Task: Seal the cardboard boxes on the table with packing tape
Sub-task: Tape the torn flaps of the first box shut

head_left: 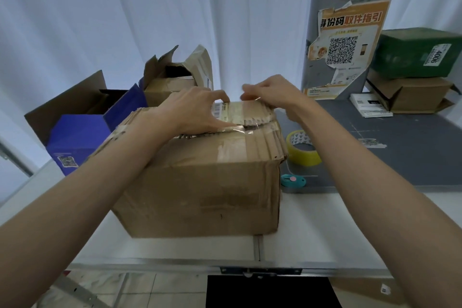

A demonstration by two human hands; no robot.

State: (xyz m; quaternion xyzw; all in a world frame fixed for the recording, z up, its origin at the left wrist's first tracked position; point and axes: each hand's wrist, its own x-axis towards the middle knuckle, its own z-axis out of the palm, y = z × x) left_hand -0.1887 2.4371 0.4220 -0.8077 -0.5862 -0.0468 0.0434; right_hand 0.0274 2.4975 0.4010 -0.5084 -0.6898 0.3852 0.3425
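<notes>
White curtains behind a bench [312,227] w/ a big cardboard box [200,182] at centre. Left hand [197,110] lies flat on its top flaps, fingers straight; right hand [270,94] pinches clear tape at the far edge. Yellow tape roll [303,147] sits just right of the box.

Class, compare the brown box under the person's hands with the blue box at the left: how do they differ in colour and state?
The brown box is plain tan cardboard; the blue box is printed blue outside. The brown box's top flaps are folded down, with both hands on them; the blue box's flaps stand open, untouched. Clear tape crosses the brown box's top; none shows on the blue box. Both stand on the table.
</notes>
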